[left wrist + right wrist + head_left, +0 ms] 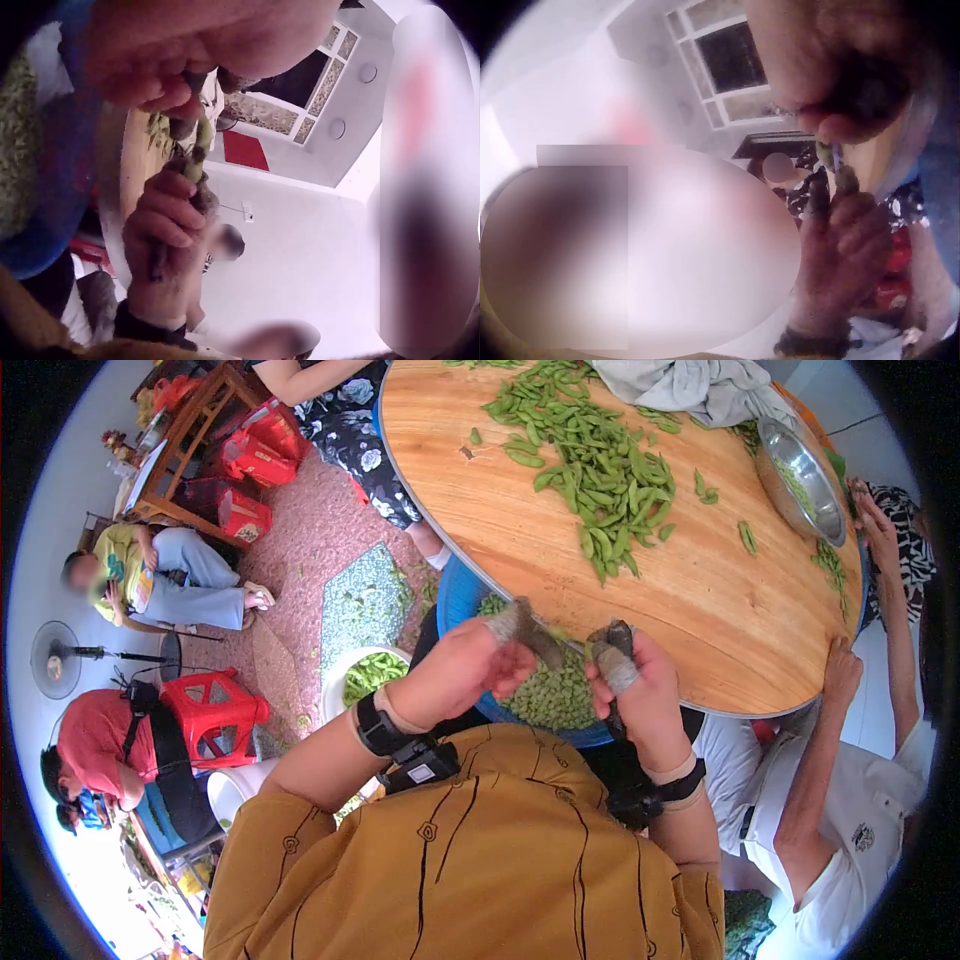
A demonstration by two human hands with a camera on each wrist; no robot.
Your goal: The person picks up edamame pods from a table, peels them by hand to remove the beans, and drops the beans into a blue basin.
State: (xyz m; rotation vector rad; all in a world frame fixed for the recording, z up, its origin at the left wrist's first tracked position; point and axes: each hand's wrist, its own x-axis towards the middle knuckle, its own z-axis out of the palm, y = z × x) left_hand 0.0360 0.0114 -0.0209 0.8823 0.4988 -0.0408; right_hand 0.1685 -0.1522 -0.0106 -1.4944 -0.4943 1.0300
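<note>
Above a blue basin (460, 595) of shelled green beans (550, 698), my left hand (508, 655) and right hand (632, 672) face each other with a small gap between. A green soybean pod (202, 142) spans that gap, its ends pinched by the two hands. Grey wrapping (617, 668) covers the right thumb, and the left thumb is wrapped too. In the left wrist view the right hand (165, 214) has its fingers curled below the pod. In the right wrist view the left hand (844, 240) reaches up to the pod, its fingers darkly stained.
A round wooden table (470, 490) bears a heap of soybean pods (610, 480), a steel bowl (800, 480) and a grey cloth (690, 390). A white bucket (335, 680) of pods stands at left, near a red stool (212, 710). Other people sit around, one at the right table edge.
</note>
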